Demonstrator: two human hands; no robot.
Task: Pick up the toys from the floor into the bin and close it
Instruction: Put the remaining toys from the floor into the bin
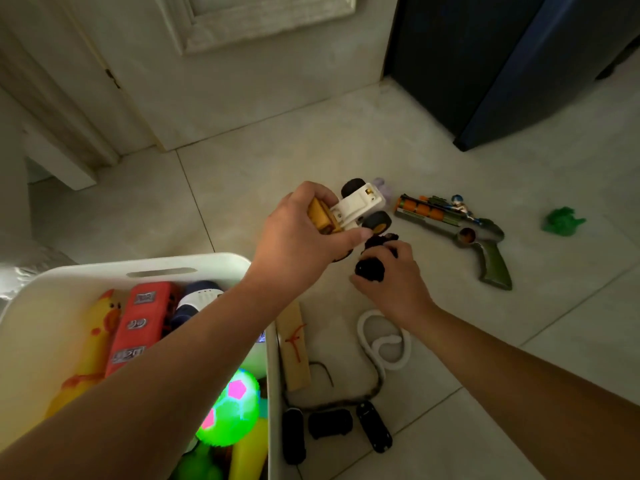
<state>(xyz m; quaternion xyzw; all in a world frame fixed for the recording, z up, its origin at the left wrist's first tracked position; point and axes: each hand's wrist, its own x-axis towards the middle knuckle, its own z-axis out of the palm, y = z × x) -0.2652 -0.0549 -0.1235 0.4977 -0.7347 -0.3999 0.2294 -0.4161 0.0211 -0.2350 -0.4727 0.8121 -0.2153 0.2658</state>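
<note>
My left hand (pixel 298 233) grips a white and yellow toy truck (pixel 356 207) with black wheels, held above the floor just beyond the bin's far right corner. My right hand (pixel 391 282) is closed on a small black toy (pixel 370 268) right beside it. The white bin (pixel 173 265) stands at lower left and holds a yellow rubber chicken (pixel 100 327), a red toy (pixel 138 323), a glowing green ball (pixel 232 414) and more. On the tiles lie a green toy gun (pixel 460 230), a small green toy (pixel 562 220), a white toy snake (pixel 384 344) and three black toy cars (pixel 330 422).
A wooden slingshot-like piece (pixel 294 348) leans by the bin's right wall. A white door (pixel 225 64) and its frame stand at the back, a dark blue cabinet (pixel 502 64) at back right. Bare tile floor (pixel 571 323) spreads to the right.
</note>
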